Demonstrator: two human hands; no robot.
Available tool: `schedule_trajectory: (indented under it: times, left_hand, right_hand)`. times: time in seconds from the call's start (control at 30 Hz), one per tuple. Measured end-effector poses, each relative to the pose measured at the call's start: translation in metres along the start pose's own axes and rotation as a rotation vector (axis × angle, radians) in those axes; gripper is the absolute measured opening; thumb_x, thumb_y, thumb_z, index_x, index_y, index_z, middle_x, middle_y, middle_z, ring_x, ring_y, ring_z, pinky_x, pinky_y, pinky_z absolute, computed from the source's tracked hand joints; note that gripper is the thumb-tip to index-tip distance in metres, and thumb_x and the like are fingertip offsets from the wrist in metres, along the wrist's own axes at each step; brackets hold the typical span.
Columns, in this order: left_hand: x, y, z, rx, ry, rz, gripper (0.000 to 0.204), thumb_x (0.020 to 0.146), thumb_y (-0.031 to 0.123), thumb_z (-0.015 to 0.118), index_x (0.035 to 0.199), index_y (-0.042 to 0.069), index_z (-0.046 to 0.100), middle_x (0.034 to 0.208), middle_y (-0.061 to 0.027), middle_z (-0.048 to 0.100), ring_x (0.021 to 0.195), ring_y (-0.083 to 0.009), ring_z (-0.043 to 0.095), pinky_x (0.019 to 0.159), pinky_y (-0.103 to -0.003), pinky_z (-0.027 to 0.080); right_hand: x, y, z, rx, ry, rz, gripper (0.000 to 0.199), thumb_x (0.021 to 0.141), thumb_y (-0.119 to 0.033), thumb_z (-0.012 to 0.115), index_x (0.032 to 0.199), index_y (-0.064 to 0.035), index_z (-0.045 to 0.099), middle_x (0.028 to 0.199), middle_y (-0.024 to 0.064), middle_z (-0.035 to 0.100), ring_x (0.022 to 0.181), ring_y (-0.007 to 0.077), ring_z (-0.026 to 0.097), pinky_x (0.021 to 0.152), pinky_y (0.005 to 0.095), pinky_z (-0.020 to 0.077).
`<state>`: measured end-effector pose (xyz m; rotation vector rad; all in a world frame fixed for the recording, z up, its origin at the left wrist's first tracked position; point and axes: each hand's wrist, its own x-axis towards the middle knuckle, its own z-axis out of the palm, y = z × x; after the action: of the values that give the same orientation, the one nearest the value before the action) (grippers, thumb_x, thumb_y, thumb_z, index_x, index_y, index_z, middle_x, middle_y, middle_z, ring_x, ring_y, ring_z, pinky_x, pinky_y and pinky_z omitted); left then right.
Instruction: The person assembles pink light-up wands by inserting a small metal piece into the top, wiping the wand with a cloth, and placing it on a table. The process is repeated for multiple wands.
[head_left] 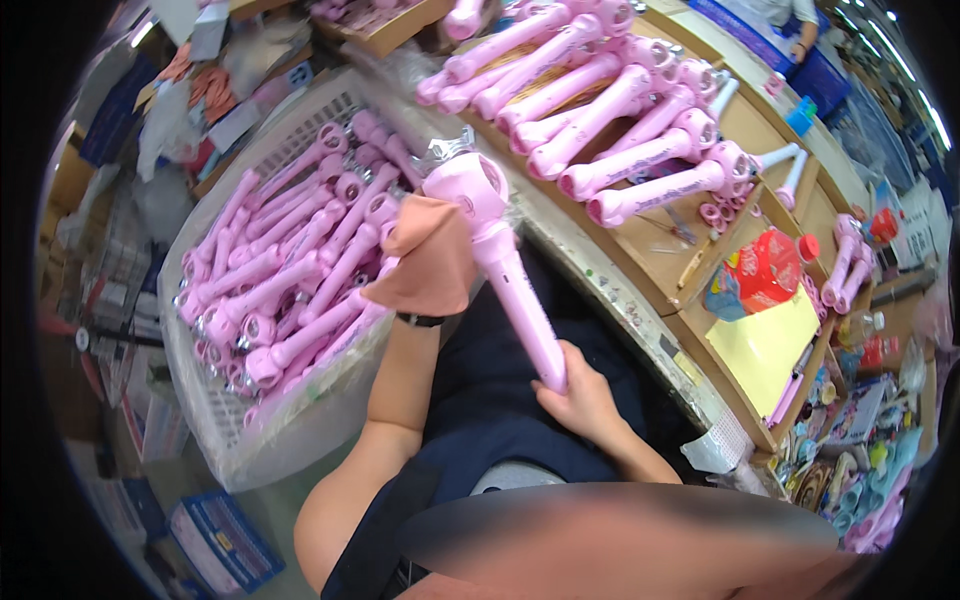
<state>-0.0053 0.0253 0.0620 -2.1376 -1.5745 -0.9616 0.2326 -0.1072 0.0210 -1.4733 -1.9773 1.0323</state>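
We hold a pink wand (505,270) over our lap, in the gap between the basket (215,420) on our left and the near edge of the workbench (640,310) on our right. Our right hand (580,395) is closed around the wand's lower end, fingers wrapped about the handle. Our left hand (425,265) is hidden under an orange cloth (430,255), which it presses against the wand just below the round head; how far that hand is open we cannot tell. The wand stands tilted, head up and away from us, close to the basket's far corner.

Room is tight. The basket's right rim lies just beside our left forearm, and the bench edge runs diagonally just beyond the wand. The basket is full of pink wands (290,270), piled to its rim. On the bench, along its far edge, more wands (600,110) lie side by side. Toward the bench's right end sit a red pouch (765,270) and a yellow pad (765,345), with small bottles and clutter past them. Boxes and papers crowd the floor beyond the basket's left rim.
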Motion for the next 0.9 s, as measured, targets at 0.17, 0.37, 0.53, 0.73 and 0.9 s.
schedule_trajectory:
  times: [0.17,0.37,0.53,0.73,0.9]
  left_hand:
    - [0.013,-0.005,-0.013,0.079,-0.07,-0.021,0.026,0.086,0.024,0.067,0.106,0.008,0.062,0.103,-0.0096,0.063,0.099,-0.0244,0.058,0.098,-0.037,0.041]
    - [0.005,0.002,-0.043,0.238,-0.366,-0.255,0.037,0.098,0.021,0.052,0.133,0.008,0.05,0.124,-0.0091,0.059,0.114,-0.0183,0.055,0.105,-0.035,0.039]
    - [-0.051,-0.006,-0.027,0.09,-0.575,-0.266,0.039,0.101,0.021,0.052,0.137,0.006,0.052,0.123,-0.0068,0.062,0.111,-0.0164,0.058,0.1,-0.033,0.043]
    - [-0.115,-0.023,0.021,0.12,-0.431,-0.374,0.038,0.093,0.021,0.065,0.126,0.005,0.053,0.113,-0.0075,0.059,0.11,-0.0198,0.058,0.095,-0.031,0.046]
    - [-0.123,-0.005,0.025,-0.06,-0.648,-0.338,0.043,0.095,0.018,0.062,0.134,0.007,0.048,0.119,-0.0042,0.059,0.113,-0.0163,0.056,0.097,-0.026,0.044]
  right_hand:
    - [0.019,-0.009,-0.007,0.836,-0.11,0.18,0.058,0.086,-0.016,0.076,0.134,-0.0056,0.045,0.093,0.007,0.064,0.076,0.0134,0.064,0.067,0.0297,0.0532]
    - [0.101,-0.005,-0.057,0.912,0.482,-0.154,0.05,0.092,-0.008,0.066,0.133,-0.0008,0.038,0.095,0.0079,0.058,0.072,0.0149,0.062,0.062,0.0295,0.0535]
    - [0.193,0.012,-0.096,0.799,0.855,-0.1,0.082,0.087,-0.01,0.065,0.151,0.005,0.017,0.126,0.0242,0.05,0.12,0.0316,0.053,0.097,0.0381,0.0484]
    - [0.228,0.024,-0.099,0.398,0.836,-0.047,0.09,0.085,-0.032,0.07,0.152,0.0061,0.024,0.143,0.0365,0.036,0.129,0.0445,0.045,0.113,0.0435,0.0341]
    - [0.219,0.02,-0.085,-0.143,0.884,-0.018,0.069,0.082,-0.034,0.076,0.136,0.0027,0.053,0.15,0.0354,0.028,0.138,0.0471,0.034,0.115,0.0469,0.0297]
